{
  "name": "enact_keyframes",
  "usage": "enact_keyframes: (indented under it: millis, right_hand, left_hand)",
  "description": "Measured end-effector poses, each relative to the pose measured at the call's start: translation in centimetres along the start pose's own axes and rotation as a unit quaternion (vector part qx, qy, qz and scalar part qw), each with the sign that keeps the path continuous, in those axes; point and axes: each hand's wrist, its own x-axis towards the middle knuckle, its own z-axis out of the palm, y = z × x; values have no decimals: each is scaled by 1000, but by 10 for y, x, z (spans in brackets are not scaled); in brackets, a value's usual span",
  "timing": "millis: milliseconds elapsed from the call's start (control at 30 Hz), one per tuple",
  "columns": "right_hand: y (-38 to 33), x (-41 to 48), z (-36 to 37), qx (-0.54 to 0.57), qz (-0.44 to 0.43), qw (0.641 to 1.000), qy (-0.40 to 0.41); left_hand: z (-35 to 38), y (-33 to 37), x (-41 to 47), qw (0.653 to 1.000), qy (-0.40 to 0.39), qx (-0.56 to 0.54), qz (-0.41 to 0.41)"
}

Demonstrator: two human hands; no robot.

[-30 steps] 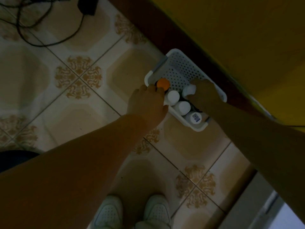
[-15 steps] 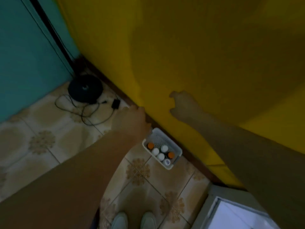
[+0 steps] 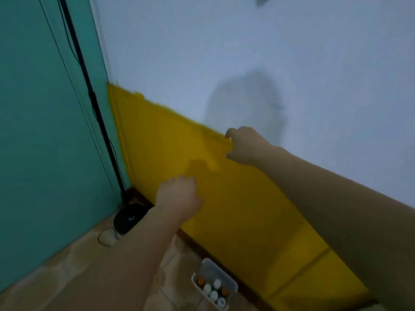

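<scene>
My left hand (image 3: 179, 196) hangs in the air in front of the yellow lower wall (image 3: 161, 140), fingers loosely curled, holding nothing. My right hand (image 3: 243, 144) is higher and further right, near the top edge of the yellow paint, also loosely curled with nothing in it. Far below both hands, a white perforated basket (image 3: 207, 264) sits on the floor against the skirting. It holds several small bottles (image 3: 214, 289) with white and orange caps.
A black round device (image 3: 128, 217) lies in the corner with a pale object (image 3: 107, 237) beside it. A black cable (image 3: 89, 90) runs down the teal wall (image 3: 45, 131). Above the yellow band the wall is white. The floor is tiled.
Both hands have left the bottles in the basket and risen in front of the wall. The view has swung up from the floor to the wall, so the basket now looks small and low.
</scene>
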Motion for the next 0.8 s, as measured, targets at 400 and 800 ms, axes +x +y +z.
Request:
enact_keyframes:
  millis: [400,800]
  right_hand:
    - [59,-220,-133,-21,223,970,98]
    - [162,-619,-174,-60,553,826,90]
  left_hand:
    - [-130,104,-107,972,89,38,214]
    - [-162,387,-325,825,91,-31,557]
